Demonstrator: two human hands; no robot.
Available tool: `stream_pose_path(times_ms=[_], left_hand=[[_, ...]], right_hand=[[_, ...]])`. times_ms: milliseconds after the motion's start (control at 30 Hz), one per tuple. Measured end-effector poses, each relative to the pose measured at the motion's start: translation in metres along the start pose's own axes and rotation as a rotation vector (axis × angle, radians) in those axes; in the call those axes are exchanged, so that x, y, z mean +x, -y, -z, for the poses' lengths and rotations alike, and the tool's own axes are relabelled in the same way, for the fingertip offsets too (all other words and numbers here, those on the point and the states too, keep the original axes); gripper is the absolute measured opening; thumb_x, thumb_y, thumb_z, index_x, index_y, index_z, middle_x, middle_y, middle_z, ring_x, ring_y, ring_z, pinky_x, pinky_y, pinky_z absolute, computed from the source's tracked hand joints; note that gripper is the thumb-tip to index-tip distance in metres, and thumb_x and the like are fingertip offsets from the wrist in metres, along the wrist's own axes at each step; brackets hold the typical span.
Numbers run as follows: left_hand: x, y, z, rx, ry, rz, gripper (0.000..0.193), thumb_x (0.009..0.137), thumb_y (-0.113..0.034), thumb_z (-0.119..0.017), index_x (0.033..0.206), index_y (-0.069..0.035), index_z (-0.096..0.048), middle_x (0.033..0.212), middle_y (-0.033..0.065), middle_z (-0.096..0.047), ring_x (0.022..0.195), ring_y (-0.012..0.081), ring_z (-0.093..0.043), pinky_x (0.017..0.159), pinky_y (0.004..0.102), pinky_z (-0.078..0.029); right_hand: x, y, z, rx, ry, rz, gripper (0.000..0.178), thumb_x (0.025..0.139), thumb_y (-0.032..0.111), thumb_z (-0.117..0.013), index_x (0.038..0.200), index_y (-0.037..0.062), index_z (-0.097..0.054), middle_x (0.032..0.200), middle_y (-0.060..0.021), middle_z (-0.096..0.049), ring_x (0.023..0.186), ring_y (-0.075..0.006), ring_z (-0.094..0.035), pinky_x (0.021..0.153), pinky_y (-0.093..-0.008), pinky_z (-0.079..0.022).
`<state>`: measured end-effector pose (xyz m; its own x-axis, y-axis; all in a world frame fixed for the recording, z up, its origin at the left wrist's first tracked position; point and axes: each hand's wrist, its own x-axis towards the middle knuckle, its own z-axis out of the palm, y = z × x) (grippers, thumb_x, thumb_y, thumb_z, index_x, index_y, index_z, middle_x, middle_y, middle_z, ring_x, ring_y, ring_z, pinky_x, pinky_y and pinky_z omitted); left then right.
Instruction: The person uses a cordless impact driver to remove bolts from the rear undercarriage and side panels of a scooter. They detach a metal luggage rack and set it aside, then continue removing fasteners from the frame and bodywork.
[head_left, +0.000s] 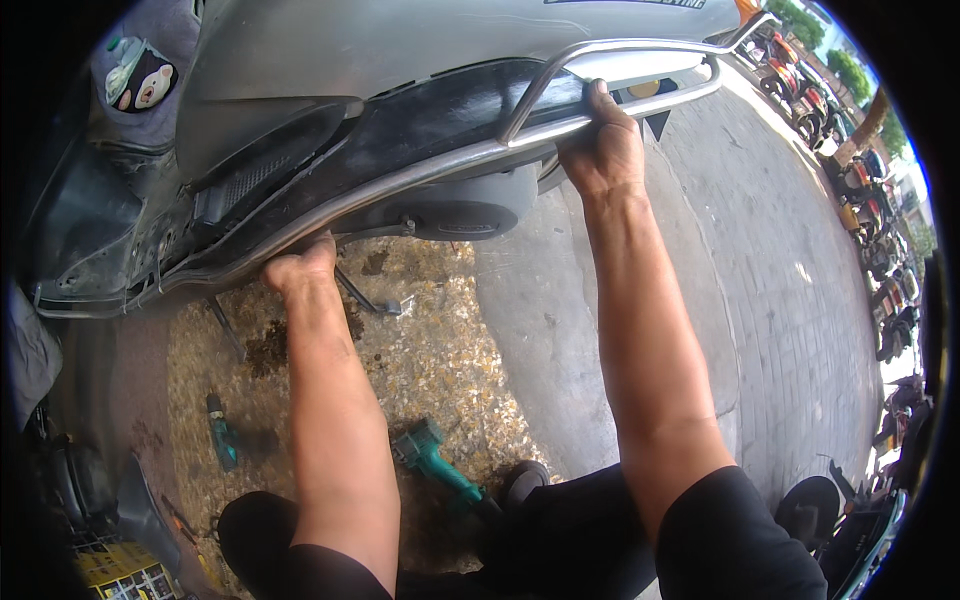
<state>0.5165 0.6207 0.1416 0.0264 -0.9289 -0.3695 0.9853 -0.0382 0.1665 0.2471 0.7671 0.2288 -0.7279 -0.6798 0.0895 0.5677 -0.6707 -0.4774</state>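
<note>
A grey and black scooter (pixel 440 98) stands along the far side, with a silver metal guard bar (pixel 400 180) running down its flank. My right hand (pixel 606 150) is closed round the bar near its raised loop, thumb up on the outer side and fingers mostly hidden. Further left, my left hand (pixel 304 264) grips the same bar from below; its fingers go out of sight under the bar's edge. Beneath the bar, between my hands, sits a rounded dark engine cover (pixel 465 208). A stand leg (pixel 358 292) reaches down to the ground next to my left wrist.
On the speckled mat (pixel 450 320) lie a green power tool (pixel 436 462) near my legs and a smaller green drill (pixel 220 435) to the left. A yellow-and-black case (pixel 120 570) is at lower left. Several parked scooters (pixel 865 200) line the right side.
</note>
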Motion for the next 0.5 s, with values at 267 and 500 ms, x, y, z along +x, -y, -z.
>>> stream_pose_path(times_ms=[267,500], left_hand=[[-0.029,0.024,-0.008,0.033,0.047,-0.076,0.051,0.096,-0.040,-0.036,0.124,-0.004,-0.059,0.128,0.0149,-0.059,0.118,0.0377,-0.055,0.097,0.0603,-0.045],[-0.080,0.096,-0.030,-0.064,0.337,0.115,0.047,0.091,-0.041,-0.050,0.117,-0.003,-0.061,0.121,0.0116,-0.064,0.110,0.0313,-0.062,0.092,0.0509,-0.052]], right_hand=[[0.004,0.007,0.006,-0.092,0.068,-0.040,0.015,0.095,0.010,-0.056,0.104,-0.0021,-0.056,0.097,-0.0103,-0.061,0.092,-0.0211,-0.062,0.088,-0.0396,-0.053],[0.001,0.008,0.017,-0.251,0.079,0.000,0.021,0.095,0.014,-0.056,0.106,-0.0050,-0.057,0.095,-0.0130,-0.063,0.088,-0.0218,-0.063,0.080,-0.0360,-0.057]])
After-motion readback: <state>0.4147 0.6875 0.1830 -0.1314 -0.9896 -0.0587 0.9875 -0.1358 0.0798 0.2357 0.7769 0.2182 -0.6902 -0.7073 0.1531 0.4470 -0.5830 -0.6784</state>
